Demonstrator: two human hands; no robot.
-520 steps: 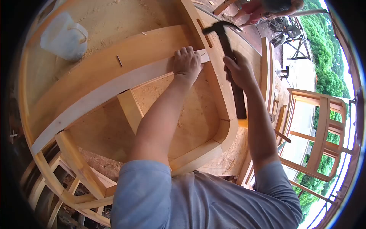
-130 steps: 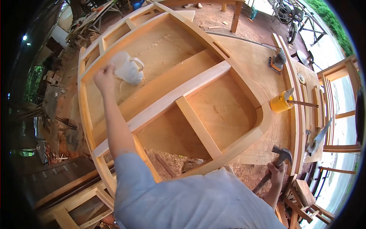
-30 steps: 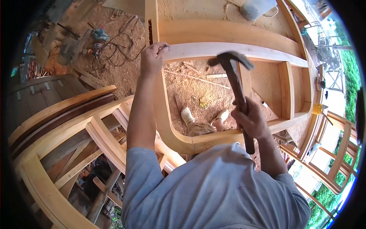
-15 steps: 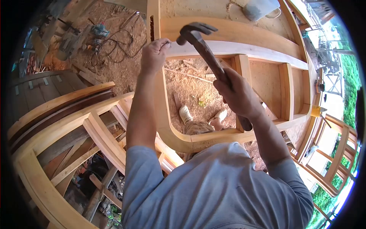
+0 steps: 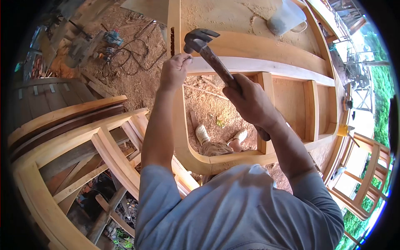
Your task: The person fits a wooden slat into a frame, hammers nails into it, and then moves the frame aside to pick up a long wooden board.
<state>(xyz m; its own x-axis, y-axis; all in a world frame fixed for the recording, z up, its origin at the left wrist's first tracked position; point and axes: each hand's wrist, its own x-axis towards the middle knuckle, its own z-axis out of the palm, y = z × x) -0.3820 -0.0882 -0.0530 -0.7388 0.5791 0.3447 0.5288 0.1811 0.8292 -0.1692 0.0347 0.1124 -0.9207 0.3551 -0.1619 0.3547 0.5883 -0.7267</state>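
My right hand [image 5: 252, 100] is wrapped round the handle of a claw hammer [image 5: 204, 43]. The hammer's head is just above the fingertips of my left hand [image 5: 175, 71]. That left hand is closed in a pinch at the end of a pale wooden rail [image 5: 258, 66], where it meets an upright board with a slot. What the left fingers hold is too small to make out; it may be hidden. The rail belongs to a large wooden frame [image 5: 181, 125] with rounded corners, which surrounds my feet.
A grey bucket [image 5: 286, 17] lies at the top right. Blue power tool [image 5: 112, 38] and cable [image 5: 133, 54] rest on the shavings at upper left. Another curved frame [image 5: 39, 189] stands lower left, beside stacked curved boards [image 5: 66, 114]. A yellow object [image 5: 343, 130] is at the right.
The hammer head has come down and left, closer to my left fingertips. My right hand has moved left with it. My left hand appears slightly lower and further right.
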